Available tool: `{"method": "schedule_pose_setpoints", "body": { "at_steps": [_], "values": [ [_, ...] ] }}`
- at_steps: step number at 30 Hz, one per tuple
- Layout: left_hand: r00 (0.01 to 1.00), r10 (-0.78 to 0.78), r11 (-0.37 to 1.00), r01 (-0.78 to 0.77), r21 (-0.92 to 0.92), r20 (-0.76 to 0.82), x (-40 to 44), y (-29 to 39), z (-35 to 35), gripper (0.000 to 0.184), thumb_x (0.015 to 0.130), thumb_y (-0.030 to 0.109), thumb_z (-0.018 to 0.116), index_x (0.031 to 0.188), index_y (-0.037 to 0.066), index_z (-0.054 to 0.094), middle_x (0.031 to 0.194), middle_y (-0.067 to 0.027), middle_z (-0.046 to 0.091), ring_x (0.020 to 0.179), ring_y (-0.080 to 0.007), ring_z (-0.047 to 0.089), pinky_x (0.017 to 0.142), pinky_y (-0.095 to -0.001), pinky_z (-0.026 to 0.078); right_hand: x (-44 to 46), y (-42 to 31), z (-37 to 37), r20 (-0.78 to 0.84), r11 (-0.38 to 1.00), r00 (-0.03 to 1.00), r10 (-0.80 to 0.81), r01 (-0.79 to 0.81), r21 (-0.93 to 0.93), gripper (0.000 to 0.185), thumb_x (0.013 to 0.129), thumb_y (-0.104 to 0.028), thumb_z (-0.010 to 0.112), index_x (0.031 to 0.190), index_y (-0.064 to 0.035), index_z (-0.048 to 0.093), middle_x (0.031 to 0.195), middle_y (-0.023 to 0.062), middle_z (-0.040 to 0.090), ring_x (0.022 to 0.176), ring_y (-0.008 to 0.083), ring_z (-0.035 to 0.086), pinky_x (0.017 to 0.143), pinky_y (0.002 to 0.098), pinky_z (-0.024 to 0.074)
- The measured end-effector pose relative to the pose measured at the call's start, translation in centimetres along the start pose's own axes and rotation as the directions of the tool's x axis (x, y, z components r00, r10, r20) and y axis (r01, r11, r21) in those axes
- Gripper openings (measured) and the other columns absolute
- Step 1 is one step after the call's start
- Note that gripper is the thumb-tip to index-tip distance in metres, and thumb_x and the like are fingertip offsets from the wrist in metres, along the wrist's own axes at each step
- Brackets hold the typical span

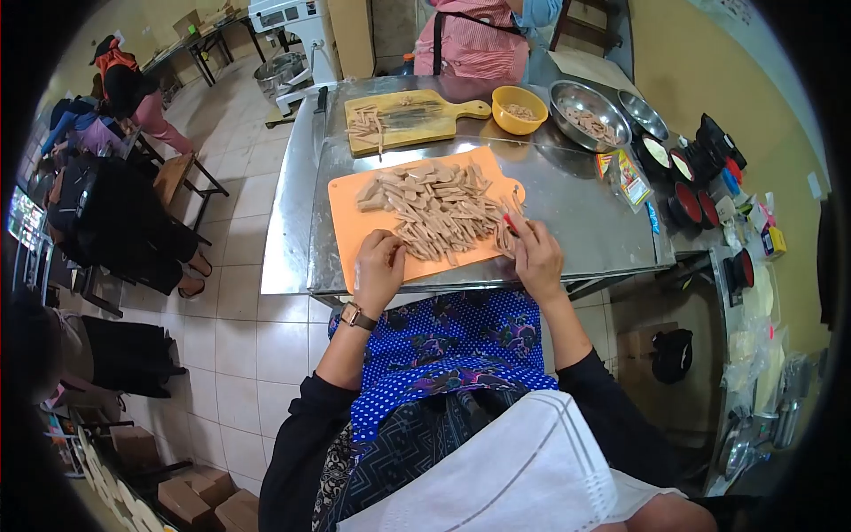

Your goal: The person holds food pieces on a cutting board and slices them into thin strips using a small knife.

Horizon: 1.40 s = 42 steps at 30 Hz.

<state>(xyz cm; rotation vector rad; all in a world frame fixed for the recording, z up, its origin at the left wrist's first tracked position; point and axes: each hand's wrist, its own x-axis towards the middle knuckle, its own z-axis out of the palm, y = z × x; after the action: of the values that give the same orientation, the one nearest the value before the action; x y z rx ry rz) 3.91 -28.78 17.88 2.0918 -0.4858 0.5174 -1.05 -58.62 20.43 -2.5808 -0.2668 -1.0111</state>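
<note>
An orange cutting board (350, 244) lies on the steel table, with a large heap of brown strips and slices (434, 213) on it. My left hand (379, 266), with a watch at the wrist, rests at the board's lower left, its fingers curled together at the edge of the heap; what they hold, if anything, is hidden. At the right end of the heap my right hand (536, 253) grips a small tool with a red handle (509, 222). The tool's blade is hard to make out among the strips.
Beyond the board are a wooden board (412, 124) with more strips, a yellow bowl (518, 110) and a steel bowl (589, 115). Plastic packets (628, 182) lie right. A person in a striped apron (474, 44) stands across the steel table (585, 222).
</note>
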Motion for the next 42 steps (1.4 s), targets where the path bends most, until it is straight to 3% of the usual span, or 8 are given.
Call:
{"method": "schedule_pose_setpoints", "body": {
  "at_steps": [9,16,19,26,28,29,32,42],
  "values": [
    [1.0,0.005,1.0,-0.005,0.025,0.008,-0.1,0.4,0.0,0.009,0.086,0.001,0.073,0.093,-0.003,0.07,0.096,-0.0136,0.066,0.083,-0.0287,0.067,0.074,-0.0367,0.056,1.5,8.5,1.5,-0.094,0.94,0.939,0.332,-0.337,-0.051,0.057,0.09,-0.005,0.066,0.143,-0.0272,0.062,0.101,0.0111,0.058,0.09,0.0319,0.064,0.078,0.0452,0.053],
    [1.0,-0.013,0.998,0.012,0.058,0.014,0.0,0.9,-0.2,0.011,0.085,0.0,0.074,0.095,-0.003,0.071,0.099,-0.0132,0.067,0.084,-0.0253,0.068,0.073,-0.0347,0.057,7.0,16.4,6.5,-0.191,0.914,0.933,0.305,-0.343,-0.216,0.059,0.089,-0.011,0.067,0.145,-0.0246,0.058,0.111,0.0119,0.056,0.103,0.0336,0.061,0.089,0.0457,0.0522],
    [1.0,0.028,0.997,-0.028,0.068,-0.005,0.0,0.8,-0.1,0.011,0.085,0.0,0.074,0.095,-0.003,0.071,0.099,-0.0132,0.067,0.084,-0.0257,0.068,0.073,-0.0344,0.057,9.8,17.9,8.2,-0.225,0.929,0.921,0.318,-0.35,-0.122,0.057,0.089,-0.013,0.067,0.144,-0.0231,0.059,0.114,0.0112,0.057,0.109,0.0336,0.059,0.092,0.046,0.0517],
    [1.0,-0.008,0.998,0.008,0.062,0.004,-0.2,0.8,0.1,0.011,0.084,0.002,0.074,0.094,-0.002,0.069,0.098,-0.0146,0.066,0.09,-0.0336,0.066,0.078,-0.0413,0.054,9.9,17.7,8.8,-0.183,0.919,0.921,0.344,-0.371,-0.136,0.053,0.089,-0.014,0.068,0.141,-0.0218,0.06,0.113,0.0089,0.061,0.106,0.0332,0.061,0.092,0.0459,0.0527],
    [1.0,-0.013,0.999,0.013,0.043,0.011,-0.1,1.0,0.0,0.011,0.084,0.002,0.074,0.094,-0.002,0.07,0.098,-0.0147,0.067,0.09,-0.0334,0.066,0.079,-0.0413,0.054,9.8,18.0,8.4,-0.262,0.94,0.921,0.287,-0.323,-0.107,0.052,0.088,-0.015,0.068,0.14,-0.0215,0.061,0.111,0.0086,0.063,0.105,0.0328,0.062,0.091,0.0453,0.053],
    [1.0,0.028,0.996,-0.028,0.087,0.007,0.0,1.1,-0.1,0.011,0.085,-0.001,0.074,0.096,-0.003,0.071,0.098,-0.0131,0.067,0.085,-0.0253,0.067,0.075,-0.0338,0.056,9.8,18.3,8.3,-0.252,0.949,0.931,0.264,-0.298,-0.107,0.05,0.088,-0.015,0.068,0.138,-0.0206,0.063,0.112,0.0085,0.065,0.105,0.0321,0.063,0.09,0.0445,0.0533],
    [1.0,-0.007,0.998,0.006,0.063,0.01,0.0,1.1,0.1,0.011,0.084,0.002,0.074,0.094,-0.002,0.071,0.097,-0.0149,0.067,0.09,-0.033,0.066,0.079,-0.0405,0.055,9.5,18.9,8.7,-0.221,0.94,0.923,0.317,-0.336,-0.057,0.048,0.088,-0.014,0.068,0.136,-0.0188,0.065,0.113,0.0083,0.065,0.105,0.0318,0.063,0.09,0.0438,0.0536],
    [1.0,0.016,0.991,-0.017,0.134,0.006,0.1,2.0,-0.1,0.008,0.085,-0.002,0.074,0.093,-0.003,0.072,0.097,-0.0126,0.068,0.087,-0.0255,0.069,0.078,-0.0339,0.057,10.3,18.5,7.4,-0.285,0.956,0.918,0.274,-0.293,-0.022,0.045,0.086,-0.011,0.069,0.131,-0.018,0.068,0.116,0.0061,0.068,0.105,0.0298,0.065,0.09,0.0426,0.0542]
  ]
}}
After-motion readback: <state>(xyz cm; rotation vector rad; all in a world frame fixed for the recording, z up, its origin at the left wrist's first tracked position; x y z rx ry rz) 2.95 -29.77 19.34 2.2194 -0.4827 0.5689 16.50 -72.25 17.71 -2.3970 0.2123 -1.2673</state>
